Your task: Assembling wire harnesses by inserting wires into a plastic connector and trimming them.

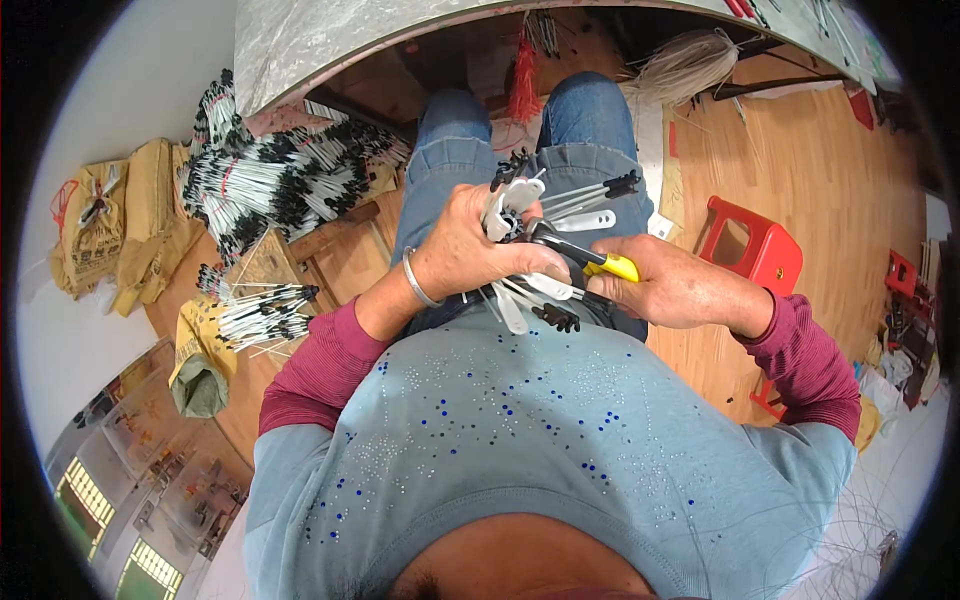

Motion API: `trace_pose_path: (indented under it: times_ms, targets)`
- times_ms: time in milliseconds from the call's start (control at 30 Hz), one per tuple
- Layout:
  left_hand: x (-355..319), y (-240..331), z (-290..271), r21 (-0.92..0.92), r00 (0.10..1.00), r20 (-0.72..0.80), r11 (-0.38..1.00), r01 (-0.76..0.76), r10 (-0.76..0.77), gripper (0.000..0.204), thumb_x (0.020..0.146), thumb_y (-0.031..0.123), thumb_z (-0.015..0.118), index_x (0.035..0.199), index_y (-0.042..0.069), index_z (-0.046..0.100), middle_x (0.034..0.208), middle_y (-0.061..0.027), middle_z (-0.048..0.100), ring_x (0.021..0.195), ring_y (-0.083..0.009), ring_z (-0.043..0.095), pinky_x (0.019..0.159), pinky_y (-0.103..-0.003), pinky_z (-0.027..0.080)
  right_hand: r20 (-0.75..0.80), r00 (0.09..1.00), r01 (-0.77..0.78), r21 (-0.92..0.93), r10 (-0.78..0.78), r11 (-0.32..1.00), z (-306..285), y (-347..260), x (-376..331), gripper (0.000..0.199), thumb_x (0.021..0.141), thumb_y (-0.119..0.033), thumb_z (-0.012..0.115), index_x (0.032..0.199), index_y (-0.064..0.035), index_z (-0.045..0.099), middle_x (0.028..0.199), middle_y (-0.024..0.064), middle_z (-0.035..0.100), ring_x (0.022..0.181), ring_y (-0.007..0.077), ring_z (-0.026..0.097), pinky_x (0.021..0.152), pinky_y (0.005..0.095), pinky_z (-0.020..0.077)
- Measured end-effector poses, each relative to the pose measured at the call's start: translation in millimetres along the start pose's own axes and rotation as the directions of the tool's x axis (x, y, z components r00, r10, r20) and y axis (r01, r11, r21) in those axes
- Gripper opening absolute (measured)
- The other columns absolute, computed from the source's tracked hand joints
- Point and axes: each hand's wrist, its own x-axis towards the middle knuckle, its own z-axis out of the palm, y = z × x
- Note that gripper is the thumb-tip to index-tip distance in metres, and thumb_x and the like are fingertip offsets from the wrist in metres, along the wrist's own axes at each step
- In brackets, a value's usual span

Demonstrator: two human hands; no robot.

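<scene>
Head view, one person at work, seated, two bare hands.

Item: white assembly [515, 207] of plastic pieces, thin rods and black tips, centre of the frame, held above the lap. Rods [580, 205] spread from it to the right and downward; white paddle-shaped pieces [592, 221] lie among them.

Left hand [468, 245]: centre, grip closed around the white assembly, thumb pointing right. Silver-coloured bracelet [419, 279] on the wrist.

Right hand [665, 283]: right of centre, grip clamped on the yellow-and-black handles of pliers [617, 267]. Plier head at the white assembly; whether its jaws bite on a piece cannot be told.

Surroundings: grey marbled desk [330, 45] across the upper edge, a bunch of red strands [524, 82] beneath it; pale strand bundle [690, 68], upper right. Heap of white rods with black ends [250, 180], upper left, some bundles tied in red; smaller rod bundle [265, 317] below it. Tan sacks [147, 190], far left; yellowish sack [196, 340], lower down. Red stool [770, 250], right, on a wood-patterned floor [830, 165].
</scene>
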Motion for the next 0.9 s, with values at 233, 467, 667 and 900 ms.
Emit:
trace_pose_path:
  times_ms: [233,467,667,900]
  targets:
    - [1.4,-2.8,4.6,-0.091,0.996,0.002,0.992,0.090,-0.091,0.036,0.066,0.015,0.089,0.076,0.007,0.056,0.070,0.0035,0.057,0.068,-0.0049,0.052,0.061,-0.023,0.043,-0.165,0.979,0.110,-0.083,-0.123,0.990,7.6,17.5,7.6,0.024,0.094,-0.019,0.060,0.105,0.0022,0.062,0.087,0.0280,0.065,0.086,0.0450,0.064,0.075,0.0475,0.0486]
    - [15.2,-16.2,-14.6,-0.079,0.987,-0.163,0.997,-0.019,0.006,0.034,0.074,0.024,0.083,0.092,0.007,0.060,0.084,0.0013,0.060,0.081,-0.0094,0.054,0.076,-0.030,0.047,-0.392,0.852,0.176,-0.409,-0.347,0.895,9.1,3.7,41.5,0.025,0.087,-0.004,0.061,0.112,-0.0006,0.054,0.089,0.0313,0.063,0.091,0.0509,0.060,0.072,0.0528,0.0480]
    - [-62.8,-56.2,-88.9,-0.664,0.792,-0.606,0.597,-0.451,-0.076,0.029,0.092,0.029,0.062,0.110,0.006,0.063,0.097,-0.0070,0.066,0.089,-0.0191,0.064,0.082,-0.033,0.054,-0.314,0.793,0.297,-0.549,-0.522,0.781,-6.7,-43.3,89.2,0.014,0.093,-0.008,0.061,0.098,-0.0001,0.051,0.074,0.0178,0.049,0.069,0.0325,0.045,0.062,0.0376,0.0432]
    - [-312.8,-123.5,-211.0,-0.553,0.495,-0.831,0.277,-0.785,-0.254,0.047,0.101,0.045,0.044,0.114,0.006,0.066,0.102,-0.0147,0.070,0.100,-0.0308,0.066,0.090,-0.045,0.054,-0.247,0.786,0.335,-0.599,-0.566,0.727,-12.9,-103.8,120.6,0.014,0.092,-0.006,0.062,0.098,0.0005,0.051,0.074,0.0167,0.049,0.065,0.0288,0.046,0.064,0.0350,0.0440]
